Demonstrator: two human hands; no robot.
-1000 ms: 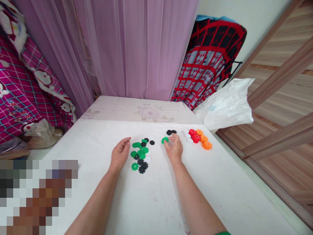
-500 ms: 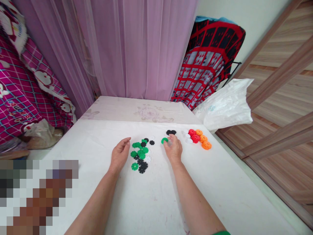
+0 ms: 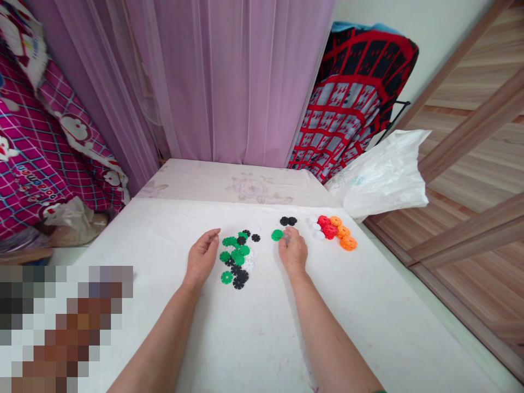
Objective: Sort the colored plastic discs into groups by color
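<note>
Toothed plastic discs in several colours lie on the white tabletop. My left hand [image 3: 202, 254] rests at the left of a mixed group of green discs [image 3: 238, 256], black discs [image 3: 239, 275] and white discs [image 3: 248, 265]. Its fingers are loosely bent, with nothing seen between them. My right hand [image 3: 293, 252] is just right of a separate green disc [image 3: 277, 235], which lies on the table. The fingers there curl loosely and appear to hold nothing, though the palm side is hidden. Beyond it sit some black discs [image 3: 288, 221] close together.
Red discs [image 3: 328, 227], orange discs [image 3: 347, 242] and white discs [image 3: 318, 232] are grouped at the right. A white plastic bag [image 3: 380, 177] stands at the table's right far edge. Purple curtains [image 3: 245, 82] hang behind. A pixelated patch covers the lower left.
My right hand has drawn slightly right, off the separate green disc, so more of it shows. Its thumb has curled in. My left hand is nearly still; the view has shifted a little.
</note>
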